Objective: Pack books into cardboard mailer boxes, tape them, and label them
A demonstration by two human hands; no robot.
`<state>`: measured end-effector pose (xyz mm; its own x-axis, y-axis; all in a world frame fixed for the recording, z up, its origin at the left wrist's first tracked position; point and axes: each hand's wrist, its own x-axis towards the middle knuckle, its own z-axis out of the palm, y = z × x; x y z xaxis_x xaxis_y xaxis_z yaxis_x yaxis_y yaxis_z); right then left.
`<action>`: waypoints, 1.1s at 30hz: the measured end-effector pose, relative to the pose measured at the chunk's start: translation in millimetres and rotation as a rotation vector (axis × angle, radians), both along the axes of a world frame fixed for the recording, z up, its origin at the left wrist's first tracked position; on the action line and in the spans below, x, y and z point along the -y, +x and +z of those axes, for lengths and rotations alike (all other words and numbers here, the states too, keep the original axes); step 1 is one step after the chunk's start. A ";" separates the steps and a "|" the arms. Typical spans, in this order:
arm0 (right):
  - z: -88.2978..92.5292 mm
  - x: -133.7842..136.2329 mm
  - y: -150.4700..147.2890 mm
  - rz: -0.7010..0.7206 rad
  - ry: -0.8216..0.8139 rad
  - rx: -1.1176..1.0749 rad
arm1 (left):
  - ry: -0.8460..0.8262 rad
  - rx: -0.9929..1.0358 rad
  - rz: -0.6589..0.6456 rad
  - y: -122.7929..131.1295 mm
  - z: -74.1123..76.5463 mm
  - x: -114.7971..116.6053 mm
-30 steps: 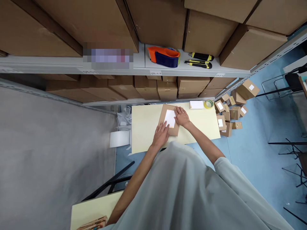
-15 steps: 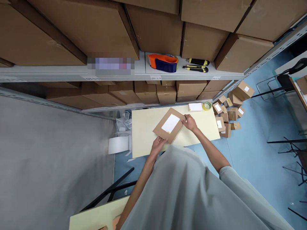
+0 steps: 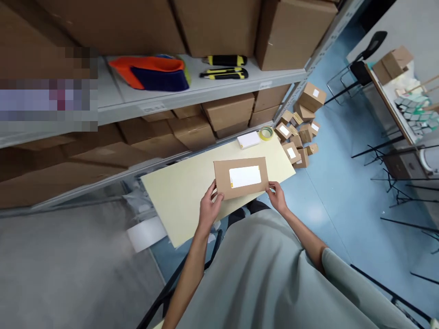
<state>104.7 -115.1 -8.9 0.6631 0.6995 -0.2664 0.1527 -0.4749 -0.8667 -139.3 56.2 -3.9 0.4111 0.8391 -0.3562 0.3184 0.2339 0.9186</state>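
A brown cardboard box (image 3: 222, 176) with a white label (image 3: 245, 177) on its top face is held above the pale yellow table (image 3: 178, 201). My left hand (image 3: 210, 204) grips its left edge near the lower corner, thumb on top. On the opposite side, my right hand (image 3: 276, 196) pinches the lower right corner. The undersides of the fingers and of the box are hidden. Beyond the box lie a stack of white labels (image 3: 248, 140) and a roll of yellowish tape (image 3: 266, 133).
Cartons (image 3: 219, 27) fill the grey shelf rack along the table's far side. Box cutters (image 3: 224, 73) and an orange-and-blue item (image 3: 151, 73) rest on its shelf. Labelled parcels (image 3: 302, 132) are heaped on the blue floor. A white roll (image 3: 147, 234) stands at the left.
The box has turned so its long side runs nearly level across my view, still between both hands. My view has swung to the right, showing more floor and a side table.
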 end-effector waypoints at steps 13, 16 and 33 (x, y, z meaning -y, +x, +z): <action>-10.6 44.6 164.6 -0.195 0.060 0.003 | 0.087 -0.068 -0.148 174.8 -8.2 31.9; -19.0 48.4 224.8 -0.200 0.103 -0.011 | 0.120 -0.117 -0.124 235.8 -11.9 35.4; -74.1 32.2 472.3 -0.497 0.137 0.024 | 0.210 -0.013 -0.341 590.2 -43.7 -49.0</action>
